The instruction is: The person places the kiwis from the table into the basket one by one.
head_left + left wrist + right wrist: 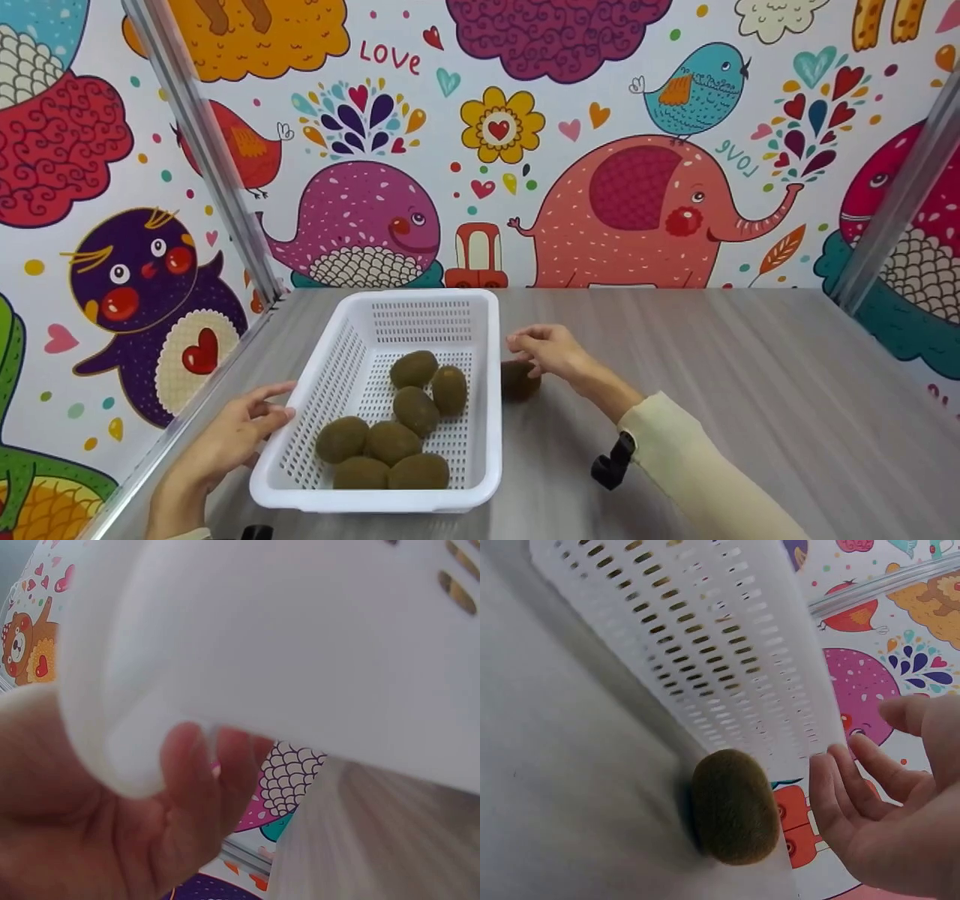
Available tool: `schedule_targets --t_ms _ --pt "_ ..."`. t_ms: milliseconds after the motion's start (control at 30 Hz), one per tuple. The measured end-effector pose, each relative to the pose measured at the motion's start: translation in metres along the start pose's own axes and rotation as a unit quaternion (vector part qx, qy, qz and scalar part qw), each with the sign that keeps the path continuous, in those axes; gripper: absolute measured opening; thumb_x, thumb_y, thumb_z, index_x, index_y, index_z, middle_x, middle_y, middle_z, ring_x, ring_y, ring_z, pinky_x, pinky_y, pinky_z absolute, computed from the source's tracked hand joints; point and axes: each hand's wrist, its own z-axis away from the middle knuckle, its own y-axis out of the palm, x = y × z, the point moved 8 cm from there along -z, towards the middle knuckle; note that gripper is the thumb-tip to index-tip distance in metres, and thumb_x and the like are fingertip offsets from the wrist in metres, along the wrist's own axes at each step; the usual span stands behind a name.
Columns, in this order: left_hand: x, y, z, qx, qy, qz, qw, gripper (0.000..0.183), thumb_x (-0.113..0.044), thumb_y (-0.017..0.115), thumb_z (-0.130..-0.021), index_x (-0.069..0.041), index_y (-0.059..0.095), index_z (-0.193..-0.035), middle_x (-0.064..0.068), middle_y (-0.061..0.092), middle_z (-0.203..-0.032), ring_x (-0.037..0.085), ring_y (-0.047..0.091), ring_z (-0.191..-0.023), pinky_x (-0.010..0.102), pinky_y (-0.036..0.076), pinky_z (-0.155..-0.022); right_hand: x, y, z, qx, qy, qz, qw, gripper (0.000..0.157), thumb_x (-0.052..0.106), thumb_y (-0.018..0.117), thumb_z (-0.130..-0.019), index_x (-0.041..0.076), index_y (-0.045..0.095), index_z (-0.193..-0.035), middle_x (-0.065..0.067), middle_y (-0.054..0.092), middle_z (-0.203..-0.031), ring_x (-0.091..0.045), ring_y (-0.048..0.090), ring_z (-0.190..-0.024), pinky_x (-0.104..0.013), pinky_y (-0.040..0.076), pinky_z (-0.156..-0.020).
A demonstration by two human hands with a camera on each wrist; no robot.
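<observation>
A white perforated plastic basket (491,442) stands on the table with several brown kiwis (415,411) lying in it. My left hand (236,427) grips the basket's left rim, thumb above; in the left wrist view its fingers (187,772) curl under the rim. Just outside the right wall lies one more kiwi (735,806), resting on the table. My right hand (555,352) hovers by that kiwi and the basket's right side, holding nothing. In the right wrist view its fingers are loosely bent and apart from the fruit.
The wood-grain table (675,420) extends right of the basket. Cartoon-printed panels (412,67) rise along its back and sides, with metal posts (206,157) at the corners. A black strap mount (615,461) sits at the right sleeve.
</observation>
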Motion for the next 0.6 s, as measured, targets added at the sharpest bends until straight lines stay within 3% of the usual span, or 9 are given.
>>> schedule_targets --t_ms 167,300,433,600 --pt "0.001 0.0 -0.001 0.002 -0.003 -0.002 1.0 0.057 -0.013 0.05 -0.104 0.008 0.026 -0.151 0.027 0.061 -0.119 0.025 0.071 -0.095 0.049 0.064 -0.07 -0.004 -0.003 -0.003 -0.047 -0.052 0.067 0.995 0.023 0.017 0.061 -0.098 0.004 0.07 -0.115 -0.012 0.07 -0.11 -0.026 0.063 -0.099 -0.031 0.056 -0.078" --pt "0.001 0.001 -0.001 0.006 0.001 0.005 1.0 0.058 -0.013 0.05 -0.103 0.008 0.025 -0.151 0.027 0.062 -0.118 0.025 0.071 -0.094 0.05 0.064 -0.071 -0.008 -0.003 -0.006 -0.066 -0.094 0.131 0.985 0.023 0.008 0.063 -0.095 0.003 0.07 -0.116 -0.014 0.069 -0.113 -0.028 0.062 -0.104 -0.041 0.056 -0.089" --pt "0.001 0.001 0.0 0.007 -0.002 0.008 0.9999 0.058 -0.013 0.05 -0.104 0.007 0.024 -0.151 0.028 0.061 -0.12 0.025 0.071 -0.095 0.049 0.064 -0.071 -0.014 0.003 -0.008 -0.046 -0.096 0.153 0.982 0.031 0.012 0.07 -0.093 0.004 0.067 -0.122 -0.017 0.061 -0.13 -0.039 0.054 -0.126 -0.056 0.046 -0.109" --pt "0.001 0.0 0.0 0.007 -0.009 0.005 0.9999 0.057 -0.014 0.049 -0.105 0.006 0.024 -0.152 0.029 0.061 -0.121 0.026 0.071 -0.096 0.049 0.064 -0.072 -0.019 0.009 -0.01 -0.02 -0.092 0.175 0.98 0.044 0.015 0.079 -0.086 0.005 0.065 -0.126 -0.018 0.056 -0.138 -0.037 0.051 -0.132 -0.057 0.04 -0.115"
